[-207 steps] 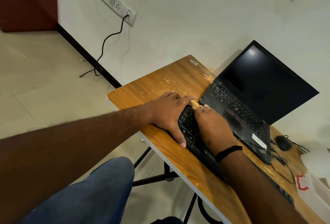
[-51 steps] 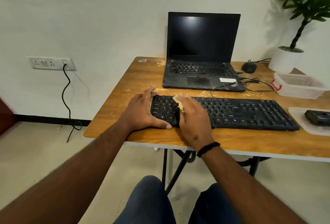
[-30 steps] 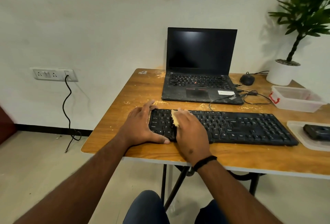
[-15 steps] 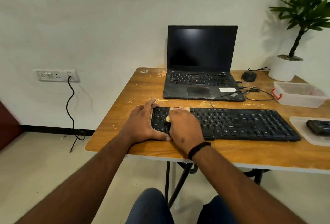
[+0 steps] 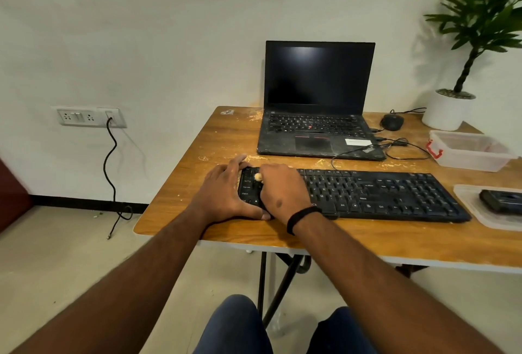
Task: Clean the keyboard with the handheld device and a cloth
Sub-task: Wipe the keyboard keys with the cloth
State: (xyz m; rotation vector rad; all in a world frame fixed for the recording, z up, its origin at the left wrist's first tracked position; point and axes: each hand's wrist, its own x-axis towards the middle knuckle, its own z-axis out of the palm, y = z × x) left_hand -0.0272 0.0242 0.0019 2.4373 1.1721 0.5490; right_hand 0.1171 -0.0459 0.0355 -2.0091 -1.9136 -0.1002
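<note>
A long black keyboard (image 5: pixel 375 194) lies across the wooden table (image 5: pixel 226 139). My left hand (image 5: pixel 226 192) clasps its left end, thumb along the front edge. My right hand (image 5: pixel 282 187) presses down on the keys at the left end, closed over a small yellowish cloth (image 5: pixel 258 176); only a bit of the cloth peeks out by my fingers. A black handheld device (image 5: pixel 501 200) rests on a clear lid (image 5: pixel 469 206) at the far right, away from both hands.
An open black laptop (image 5: pixel 319 127) stands behind the keyboard, with a mouse (image 5: pixel 392 122) and cables to its right. A clear plastic box (image 5: pixel 469 150) and a potted plant (image 5: pixel 452 105) sit at the back right. Pale crumbs dot the table.
My right hand has slid the cloth leftward along the keys toward the keyboard's left end. My left hand has kept its hold on that end.
</note>
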